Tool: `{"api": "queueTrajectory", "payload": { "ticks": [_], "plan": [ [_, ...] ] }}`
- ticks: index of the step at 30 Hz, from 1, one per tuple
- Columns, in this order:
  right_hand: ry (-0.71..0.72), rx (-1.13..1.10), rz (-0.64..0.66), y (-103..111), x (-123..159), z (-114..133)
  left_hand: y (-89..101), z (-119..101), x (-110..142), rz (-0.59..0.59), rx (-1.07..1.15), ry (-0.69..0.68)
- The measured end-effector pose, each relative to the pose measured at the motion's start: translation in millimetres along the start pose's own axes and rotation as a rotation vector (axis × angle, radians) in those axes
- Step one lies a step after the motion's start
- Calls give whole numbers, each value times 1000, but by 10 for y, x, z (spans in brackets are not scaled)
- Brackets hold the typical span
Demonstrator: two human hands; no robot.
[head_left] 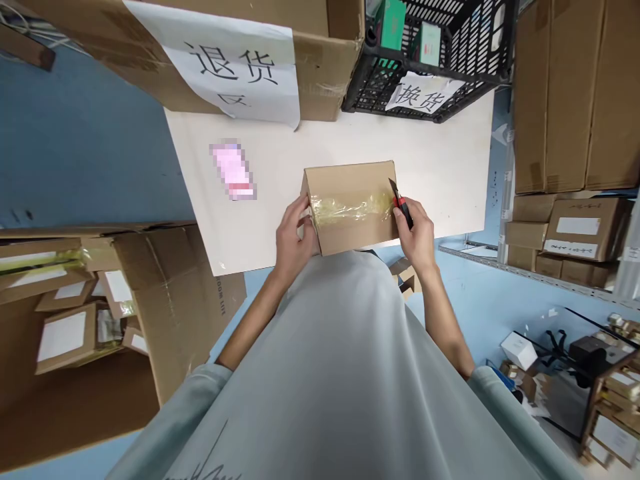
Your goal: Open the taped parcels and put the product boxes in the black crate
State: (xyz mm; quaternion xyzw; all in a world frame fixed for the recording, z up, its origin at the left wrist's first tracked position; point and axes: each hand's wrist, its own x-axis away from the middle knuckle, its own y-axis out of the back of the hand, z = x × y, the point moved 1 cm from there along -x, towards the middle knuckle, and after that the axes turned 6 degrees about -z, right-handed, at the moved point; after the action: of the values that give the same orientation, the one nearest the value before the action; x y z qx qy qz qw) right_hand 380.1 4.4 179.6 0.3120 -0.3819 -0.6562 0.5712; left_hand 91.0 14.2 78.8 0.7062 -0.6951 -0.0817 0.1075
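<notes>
Head view: left fingers (294, 210) are gripping a brown rectangular cardboard box (353, 233), centre; right fingers (418, 212) are clutching a red-and-black utility knife (403, 208). Above, a white paper sheet (273, 100) is reading “退货区”, a white paper label (424, 93) “换货”.

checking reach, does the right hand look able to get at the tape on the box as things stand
Probably yes: the right hand holds the knife at one end of the tape, most of which is uncovered, and the left hand is at the opposite end of the box.
</notes>
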Motion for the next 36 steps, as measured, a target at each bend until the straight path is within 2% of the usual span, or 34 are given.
{"api": "queueTrajectory", "payload": {
  "ticks": [2, 4, 8, 11, 13, 15, 18, 22, 26, 36],
  "plan": [
    [10, 26, 13, -59, 79, 78, 163, -22, -182, -38, 24, 53],
    [10, 74, -2, -128, 147, 129, 318, -70, -413, -15, 35, 79],
    [14, 133, -37, -212, 197, 144, 477, -176, -837, 125, 35, 69],
    [-8, 190, -76, -156, 199, 195, 491, -227, -984, 235, 68, 44],
    [-50, 227, -114, -77, 223, 316, 503, -255, -998, 269, 51, 17],
    [-83, 209, -98, -18, 276, 513, 524, -278, -973, 280, 19, 1],
    [-97, 94, 73, -62, 394, 874, 546, -283, -910, 281, -5, 21],
    [-85, 49, 275, -308, 524, 1250, 533, -227, -851, 254, 11, 55],
    [-102, 141, 363, -457, 546, 1426, 522, -170, -831, 239, 31, 51],
    [-160, 457, 519, -459, 483, 1816, 495, -150, -780, 217, 58, 52]
  ]
}}
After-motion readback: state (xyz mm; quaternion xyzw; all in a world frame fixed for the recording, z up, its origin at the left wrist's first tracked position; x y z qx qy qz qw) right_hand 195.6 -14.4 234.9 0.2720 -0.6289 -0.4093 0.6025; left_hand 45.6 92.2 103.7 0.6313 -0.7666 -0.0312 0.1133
